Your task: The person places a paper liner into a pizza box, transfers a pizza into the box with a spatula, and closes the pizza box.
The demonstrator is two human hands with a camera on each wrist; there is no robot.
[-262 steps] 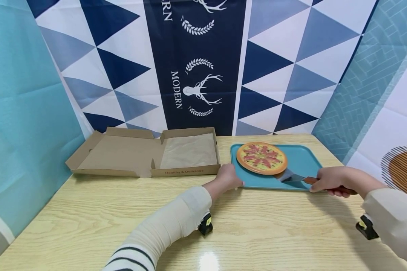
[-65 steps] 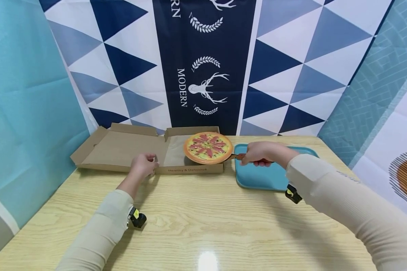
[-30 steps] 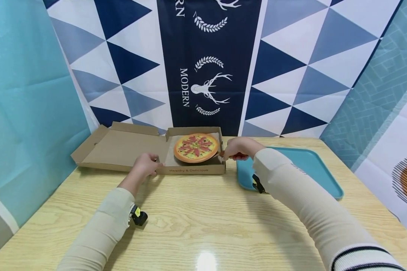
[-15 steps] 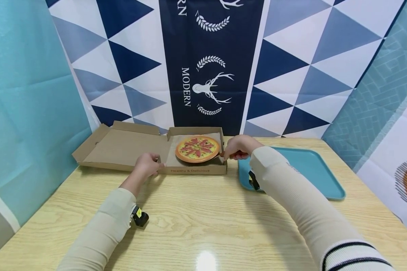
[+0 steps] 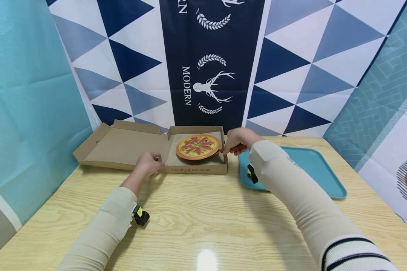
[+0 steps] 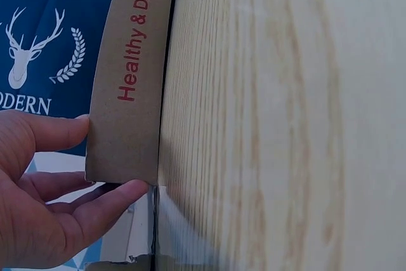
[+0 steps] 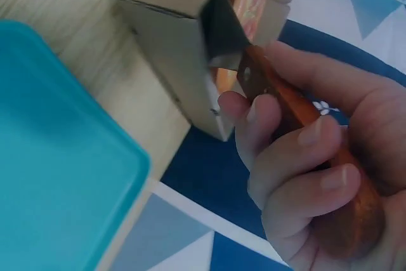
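Note:
A round pizza (image 5: 197, 146) with red toppings lies over the paper-lined tray half of the open cardboard pizza box (image 5: 190, 170). The blade of a pizza server (image 7: 231, 36) reaches over the box's right wall and under the pizza's right edge. My right hand (image 5: 239, 141) grips its wooden handle (image 7: 295, 103), fingers wrapped round it. At the box's front wall, my left hand (image 5: 148, 164) holds the corner near the lid hinge. In the left wrist view, thumb and fingers press on two edges of that printed wall. How much of the blade lies beneath the pizza is hidden.
A teal tray (image 5: 312, 165) sits right of the box, partly behind my right forearm. The box lid (image 5: 125, 146) lies folded back to the left. A patterned cloth (image 5: 203, 56) hangs behind the wooden table (image 5: 190, 218).
The pizza went from the tray, over the box wall, and down into the box on the server. My left hand moved from the tray to the box corner. Lately my right hand rose slightly.

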